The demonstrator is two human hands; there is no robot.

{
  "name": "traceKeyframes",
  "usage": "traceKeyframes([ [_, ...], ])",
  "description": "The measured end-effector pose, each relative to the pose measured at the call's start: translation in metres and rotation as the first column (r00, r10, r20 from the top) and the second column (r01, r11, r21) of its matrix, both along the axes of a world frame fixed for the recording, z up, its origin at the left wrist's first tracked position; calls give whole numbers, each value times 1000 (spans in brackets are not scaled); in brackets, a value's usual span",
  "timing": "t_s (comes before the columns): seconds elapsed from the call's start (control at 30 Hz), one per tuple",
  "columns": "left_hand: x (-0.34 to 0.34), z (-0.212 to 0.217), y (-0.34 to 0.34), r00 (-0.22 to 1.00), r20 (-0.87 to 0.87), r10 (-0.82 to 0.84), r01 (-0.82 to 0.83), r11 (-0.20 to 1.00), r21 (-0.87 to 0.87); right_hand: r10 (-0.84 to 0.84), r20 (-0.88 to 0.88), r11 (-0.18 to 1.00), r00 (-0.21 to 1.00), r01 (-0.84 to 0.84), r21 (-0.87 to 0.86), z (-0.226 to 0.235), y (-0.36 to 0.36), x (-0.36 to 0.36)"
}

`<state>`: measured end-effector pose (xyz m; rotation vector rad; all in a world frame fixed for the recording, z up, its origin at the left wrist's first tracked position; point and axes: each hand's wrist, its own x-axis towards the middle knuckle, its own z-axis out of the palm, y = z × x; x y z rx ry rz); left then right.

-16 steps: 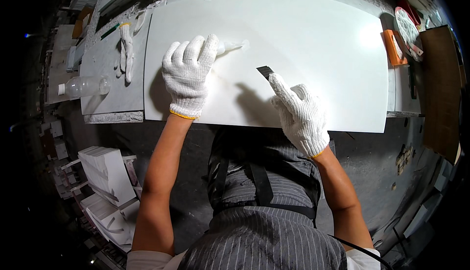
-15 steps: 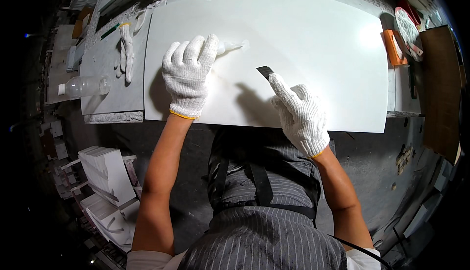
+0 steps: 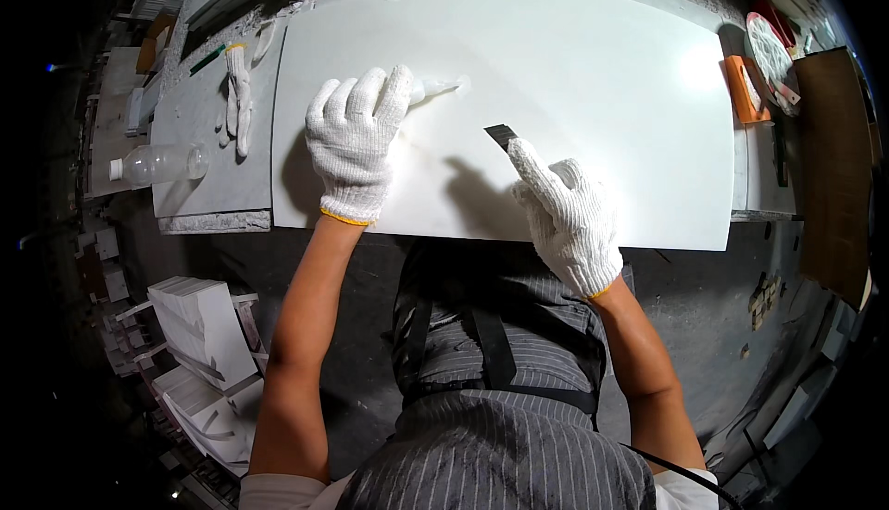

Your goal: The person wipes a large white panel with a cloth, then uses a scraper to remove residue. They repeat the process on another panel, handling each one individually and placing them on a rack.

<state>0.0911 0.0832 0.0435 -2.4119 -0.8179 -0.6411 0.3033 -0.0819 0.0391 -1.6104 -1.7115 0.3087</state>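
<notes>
A large smooth white slab (image 3: 611, 84) lies across the workbench in front of me. My left hand (image 3: 356, 135), in a white knitted glove, is closed around a translucent squeeze bottle (image 3: 421, 92). Its narrow nozzle tip points right and touches the slab at a small clear wet spot (image 3: 464, 84). Most of the bottle is hidden by the glove. My right hand (image 3: 565, 205), gloved the same way, grips a dark flat blade (image 3: 501, 135) with the index finger stretched along it. The blade is held above the slab, near its front edge; its handle is hidden in the fist.
Left of the slab lie a spare white glove (image 3: 239, 103) and a clear plastic bottle (image 3: 167, 165) on its side. At the right are an orange box (image 3: 746, 89), a whitish round dish (image 3: 770, 52) and brown cardboard (image 3: 833, 167). Stacked white tiles (image 3: 199, 325) stand at lower left.
</notes>
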Motion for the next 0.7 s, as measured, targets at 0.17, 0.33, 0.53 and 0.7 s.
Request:
traceKeyframes([
  [0.17,-1,-1,-2,1000,-9,22,-22,999,-45,-35,-17,999,999,35,21,1,2,-2],
  [0.33,1,0,0,1000,0,-1,1,1000,2,-13,-17,1000,1000,13,9,-2,0,-1],
  [0.53,0,0,0,1000,1,-4,4,1000,9,-41,-15,999,999,41,22,0,1,-2],
  [0.7,-1,0,2,1000,3,-20,20,1000,-2,3,-30,1000,1000,-3,-3,0,0,0],
])
